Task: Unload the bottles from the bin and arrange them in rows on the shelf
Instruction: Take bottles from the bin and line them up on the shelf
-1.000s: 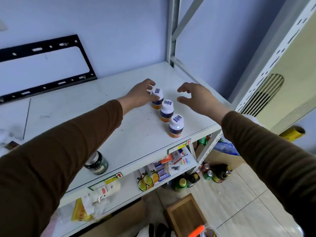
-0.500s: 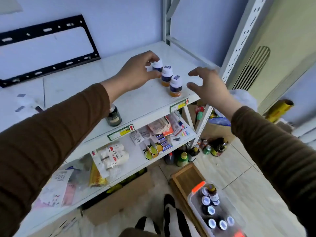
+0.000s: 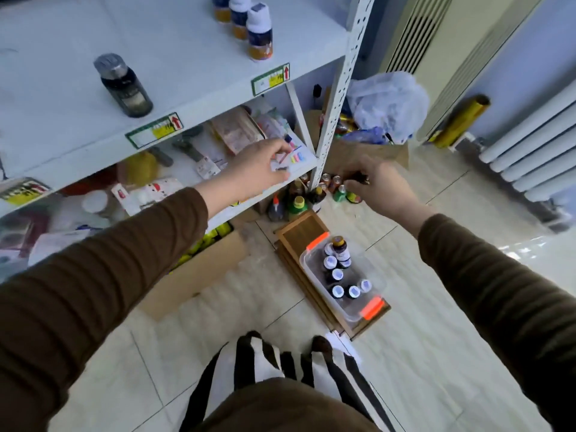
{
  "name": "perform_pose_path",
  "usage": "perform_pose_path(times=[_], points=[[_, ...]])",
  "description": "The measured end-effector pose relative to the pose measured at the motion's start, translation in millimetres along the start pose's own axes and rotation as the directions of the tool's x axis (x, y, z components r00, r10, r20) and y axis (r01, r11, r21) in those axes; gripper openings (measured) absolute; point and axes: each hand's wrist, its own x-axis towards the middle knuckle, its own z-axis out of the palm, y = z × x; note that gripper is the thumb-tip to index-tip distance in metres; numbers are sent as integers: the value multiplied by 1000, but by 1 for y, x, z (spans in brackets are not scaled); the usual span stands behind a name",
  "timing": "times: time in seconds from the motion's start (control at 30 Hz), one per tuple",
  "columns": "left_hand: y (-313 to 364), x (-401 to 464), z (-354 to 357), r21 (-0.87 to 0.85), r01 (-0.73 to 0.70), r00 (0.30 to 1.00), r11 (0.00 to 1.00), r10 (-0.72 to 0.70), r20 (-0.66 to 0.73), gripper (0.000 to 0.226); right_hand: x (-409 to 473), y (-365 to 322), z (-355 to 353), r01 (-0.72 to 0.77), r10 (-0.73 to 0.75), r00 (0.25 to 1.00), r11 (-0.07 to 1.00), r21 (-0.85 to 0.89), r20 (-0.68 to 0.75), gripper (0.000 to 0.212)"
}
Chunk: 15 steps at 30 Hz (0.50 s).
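Both hands empty, mid-air, between shelf and floor. Left hand (image 3: 258,169) has fingers loosely curled, nothing in it; right hand (image 3: 378,187) is half-open, fingers bent, also holding nothing (the dark things by its fingertips look like floor bottles behind it, not gripped). The bin (image 3: 371,304), clear with orange latches, sits on a wooden box (image 3: 300,233) on the floor, below and toward the person from both hands, slightly to the right. So the next reach is straight down and back, and the right hand is nearer; left has to cross over. Bin's long axis runs diagonally, far-left to near-right, with the bin bottles (image 3: 336,274) upright, caps up, so a top-down pinch on a cap should work. Count in bin: about seven caps visible, one taller with a gold cap at the far end; blur makes that approximate. On the top shelf (image 3: 193,67): three white-capped bottles (image 3: 258,35) in one row near the right post, the farthest cut off by the frame edge. One separate dark jar (image 3: 124,85) stands further left, well apart, probably not part of the set. Row started, most of the load is left in the bin.
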Motion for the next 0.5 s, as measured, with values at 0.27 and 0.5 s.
perform_pose_path(times=[0.27,0.5], points=[[1,-9,153,-51,177,975,983,-168,147,44,-46,120,70,-140,129,954,990,21,271,39],[-14,-1,280,-1,289,924,957,-279,261,42,-73,200,155,-205,195,879,978,-25,435,38]])
